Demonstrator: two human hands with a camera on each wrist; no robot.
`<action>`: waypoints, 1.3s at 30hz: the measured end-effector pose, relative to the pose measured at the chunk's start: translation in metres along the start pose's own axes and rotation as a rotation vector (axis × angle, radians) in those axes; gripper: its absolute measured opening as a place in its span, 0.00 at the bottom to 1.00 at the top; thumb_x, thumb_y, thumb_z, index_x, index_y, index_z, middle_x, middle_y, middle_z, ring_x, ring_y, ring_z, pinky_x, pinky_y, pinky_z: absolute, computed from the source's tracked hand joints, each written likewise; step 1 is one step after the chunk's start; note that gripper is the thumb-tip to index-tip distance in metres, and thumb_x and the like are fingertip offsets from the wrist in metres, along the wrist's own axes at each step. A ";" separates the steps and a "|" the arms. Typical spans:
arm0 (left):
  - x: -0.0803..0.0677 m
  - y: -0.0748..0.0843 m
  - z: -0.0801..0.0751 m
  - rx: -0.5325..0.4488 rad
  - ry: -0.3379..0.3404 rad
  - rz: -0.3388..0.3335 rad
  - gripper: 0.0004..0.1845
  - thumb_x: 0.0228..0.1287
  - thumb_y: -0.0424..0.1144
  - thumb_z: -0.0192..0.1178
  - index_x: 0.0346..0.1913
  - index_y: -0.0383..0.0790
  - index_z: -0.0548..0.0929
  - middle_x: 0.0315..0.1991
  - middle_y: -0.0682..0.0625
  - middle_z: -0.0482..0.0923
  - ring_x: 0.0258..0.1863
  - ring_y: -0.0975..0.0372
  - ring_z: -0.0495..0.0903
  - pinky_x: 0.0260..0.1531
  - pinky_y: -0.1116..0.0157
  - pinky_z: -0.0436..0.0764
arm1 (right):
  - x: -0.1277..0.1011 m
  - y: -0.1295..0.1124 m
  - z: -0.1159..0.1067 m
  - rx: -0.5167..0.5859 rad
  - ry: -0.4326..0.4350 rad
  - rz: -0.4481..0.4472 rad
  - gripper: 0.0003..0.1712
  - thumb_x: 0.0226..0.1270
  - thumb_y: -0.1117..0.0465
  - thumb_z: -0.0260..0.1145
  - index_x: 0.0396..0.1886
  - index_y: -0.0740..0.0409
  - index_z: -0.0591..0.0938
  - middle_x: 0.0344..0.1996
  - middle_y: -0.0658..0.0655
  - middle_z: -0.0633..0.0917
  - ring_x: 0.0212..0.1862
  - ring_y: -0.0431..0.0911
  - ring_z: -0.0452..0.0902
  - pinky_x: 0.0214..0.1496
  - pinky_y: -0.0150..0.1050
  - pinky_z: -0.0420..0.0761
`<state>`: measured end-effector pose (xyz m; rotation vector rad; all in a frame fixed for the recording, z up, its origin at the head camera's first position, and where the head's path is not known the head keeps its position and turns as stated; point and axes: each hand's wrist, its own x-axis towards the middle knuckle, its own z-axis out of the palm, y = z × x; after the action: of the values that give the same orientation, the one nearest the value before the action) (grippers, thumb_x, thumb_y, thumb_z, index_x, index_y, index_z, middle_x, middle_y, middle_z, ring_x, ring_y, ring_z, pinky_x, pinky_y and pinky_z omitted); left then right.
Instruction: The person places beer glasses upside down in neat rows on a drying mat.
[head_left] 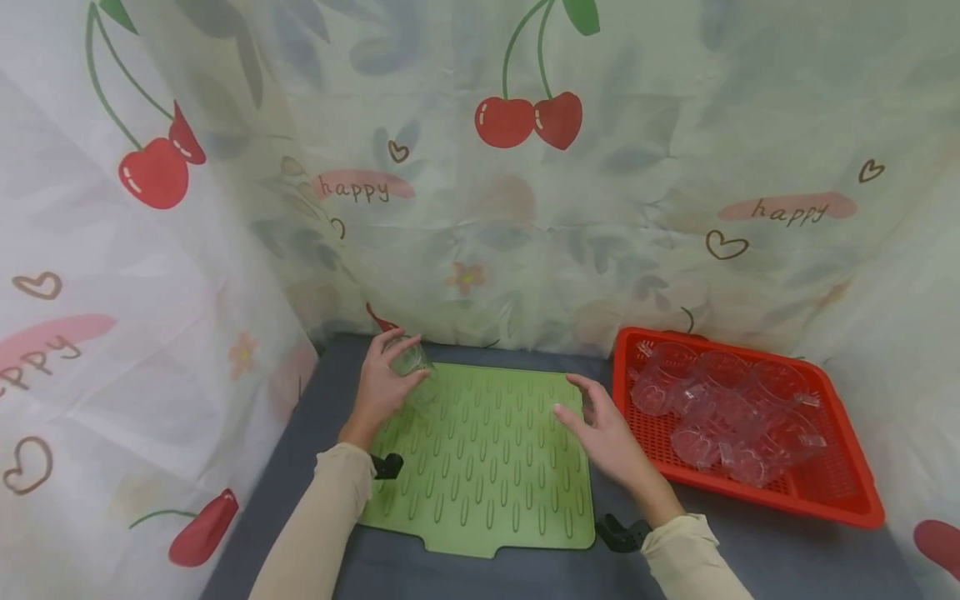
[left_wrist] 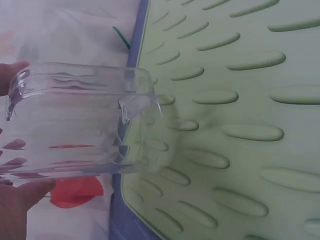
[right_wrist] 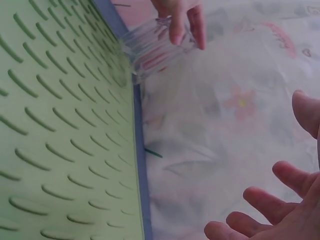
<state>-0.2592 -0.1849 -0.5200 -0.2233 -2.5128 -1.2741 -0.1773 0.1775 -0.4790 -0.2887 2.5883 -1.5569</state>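
My left hand (head_left: 381,387) grips a clear cup (left_wrist: 85,132) at the far left corner of the green ridged mat (head_left: 480,458). Thumb and fingers hold it from opposite sides near one end, and its other end points down at the mat, right at the ridges in the left wrist view. Across the mat, my right hand (head_left: 611,433) hovers by the right edge with fingers apart and nothing between them. The right wrist view shows its spread fingers (right_wrist: 270,205), with the cup (right_wrist: 152,52) and left hand farther off.
A red basket (head_left: 873,500) at the right holds several clear cups (head_left: 723,408). Patterned curtains (head_left: 465,208) stand close behind the grey table (head_left: 277,475) and at both sides. A black wrist mount (head_left: 622,533) sits below the right wrist.
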 end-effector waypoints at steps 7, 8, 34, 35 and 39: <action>0.007 -0.005 0.008 -0.004 -0.055 -0.038 0.31 0.60 0.35 0.75 0.68 0.45 0.80 0.75 0.43 0.61 0.76 0.46 0.62 0.69 0.41 0.72 | -0.004 0.000 -0.016 0.013 0.027 0.004 0.42 0.75 0.40 0.62 0.80 0.49 0.59 0.80 0.60 0.60 0.81 0.63 0.52 0.78 0.65 0.61; 0.007 -0.005 0.009 -0.008 -0.057 -0.040 0.31 0.60 0.34 0.75 0.67 0.44 0.80 0.75 0.43 0.61 0.76 0.45 0.61 0.69 0.40 0.72 | -0.004 0.000 -0.017 0.013 0.028 0.006 0.42 0.75 0.41 0.62 0.80 0.49 0.59 0.80 0.59 0.60 0.82 0.63 0.52 0.78 0.65 0.61; 0.005 -0.015 0.014 -0.122 -0.089 -0.220 0.55 0.61 0.50 0.74 0.83 0.53 0.49 0.83 0.45 0.48 0.82 0.47 0.51 0.76 0.38 0.60 | -0.005 0.003 -0.037 0.004 0.084 -0.003 0.42 0.75 0.46 0.64 0.80 0.54 0.58 0.79 0.62 0.62 0.81 0.62 0.53 0.78 0.63 0.62; 0.003 -0.018 0.015 -0.136 -0.097 -0.232 0.58 0.60 0.52 0.74 0.84 0.52 0.45 0.83 0.44 0.46 0.82 0.46 0.51 0.76 0.38 0.59 | -0.005 0.003 -0.039 0.004 0.085 -0.002 0.42 0.75 0.46 0.64 0.80 0.54 0.58 0.79 0.62 0.62 0.81 0.62 0.53 0.78 0.63 0.62; -0.005 -0.031 0.020 -0.171 -0.134 -0.285 0.64 0.59 0.54 0.75 0.84 0.49 0.38 0.83 0.40 0.41 0.83 0.43 0.46 0.77 0.37 0.56 | -0.006 0.003 -0.044 0.001 0.088 0.006 0.43 0.75 0.45 0.64 0.80 0.54 0.57 0.79 0.61 0.61 0.82 0.61 0.52 0.78 0.63 0.61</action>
<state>-0.2670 -0.1872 -0.5557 0.0137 -2.6197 -1.6368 -0.1801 0.2182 -0.4612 -0.2168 2.6508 -1.6046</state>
